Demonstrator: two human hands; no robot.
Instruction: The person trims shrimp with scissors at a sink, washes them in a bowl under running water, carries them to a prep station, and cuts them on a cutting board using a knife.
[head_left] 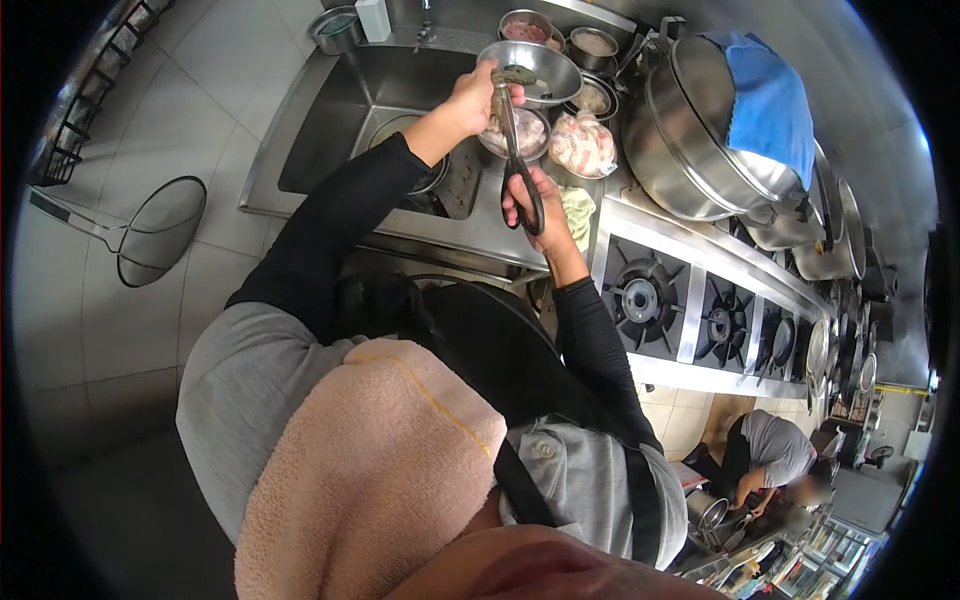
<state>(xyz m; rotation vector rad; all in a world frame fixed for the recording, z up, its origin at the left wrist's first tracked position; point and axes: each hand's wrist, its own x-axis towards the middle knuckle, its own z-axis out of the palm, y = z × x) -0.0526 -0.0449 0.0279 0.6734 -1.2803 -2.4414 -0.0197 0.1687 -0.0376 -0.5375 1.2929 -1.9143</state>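
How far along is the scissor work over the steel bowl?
Progress is unclear. Done: possibly the pale pieces in the lower bowl, though they may be waiting. In hand: the left hand holds a grey-green piece at the blades of the scissors in the right hand. Left: at least that piece, probably; the bagged pieces could be too.

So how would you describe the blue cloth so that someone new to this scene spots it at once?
Start at the stove and look just beyond its burners to the very large steel pot. The blue cloth is draped over that pot; its bright blue sets it apart from the yellow-green cloth on the counter.
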